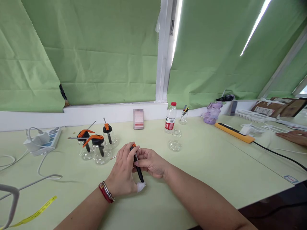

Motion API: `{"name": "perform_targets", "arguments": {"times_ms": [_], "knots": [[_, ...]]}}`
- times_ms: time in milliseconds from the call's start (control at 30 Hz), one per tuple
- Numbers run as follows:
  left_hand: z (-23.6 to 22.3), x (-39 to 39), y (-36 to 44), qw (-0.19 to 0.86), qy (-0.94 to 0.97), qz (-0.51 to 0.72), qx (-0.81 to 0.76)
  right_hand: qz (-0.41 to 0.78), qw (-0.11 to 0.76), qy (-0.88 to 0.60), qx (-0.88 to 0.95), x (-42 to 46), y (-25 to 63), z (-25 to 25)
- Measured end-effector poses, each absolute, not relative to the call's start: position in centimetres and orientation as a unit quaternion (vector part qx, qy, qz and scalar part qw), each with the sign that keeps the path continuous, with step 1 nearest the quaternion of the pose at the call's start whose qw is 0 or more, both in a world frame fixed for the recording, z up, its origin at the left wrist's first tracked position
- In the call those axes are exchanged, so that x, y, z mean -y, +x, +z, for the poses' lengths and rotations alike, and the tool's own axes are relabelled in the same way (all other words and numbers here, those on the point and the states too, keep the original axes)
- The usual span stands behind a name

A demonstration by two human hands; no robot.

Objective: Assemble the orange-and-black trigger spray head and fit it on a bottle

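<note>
My left hand [122, 172] and my right hand [151, 163] meet over the pale green table [203, 172] and both grip a black and orange pump head [137, 164] with a thin black tube pointing toward me. A white wrap covers my left thumb tip, and a red bracelet circles that wrist. Just beyond my hands stand three small clear glass bottles fitted with orange and black pump heads [97, 147]. An empty clear glass bottle [175, 142] stands to the right of my hands.
A power strip with chargers and cables [43, 140] lies at far left, a yellow tape [35, 212] at the near left. A water bottle [170, 118], a purple bottle [212, 112], a yellow bar [233, 132] and another person's hand [291, 136] are at the right.
</note>
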State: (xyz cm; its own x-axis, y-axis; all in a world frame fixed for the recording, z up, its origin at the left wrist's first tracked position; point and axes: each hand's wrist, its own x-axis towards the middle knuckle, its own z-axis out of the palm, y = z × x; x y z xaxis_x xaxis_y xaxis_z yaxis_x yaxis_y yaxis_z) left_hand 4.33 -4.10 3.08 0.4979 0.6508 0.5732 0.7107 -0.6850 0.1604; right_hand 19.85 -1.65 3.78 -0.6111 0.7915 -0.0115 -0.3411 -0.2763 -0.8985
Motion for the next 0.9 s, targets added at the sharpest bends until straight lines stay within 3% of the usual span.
{"name": "perform_targets", "arguments": {"times_ms": [900], "knots": [[3.28,4.36,4.34,0.032,-0.878,-0.284,0.385,0.761,0.371,-0.248,0.472,1.01,19.92,3.37]]}}
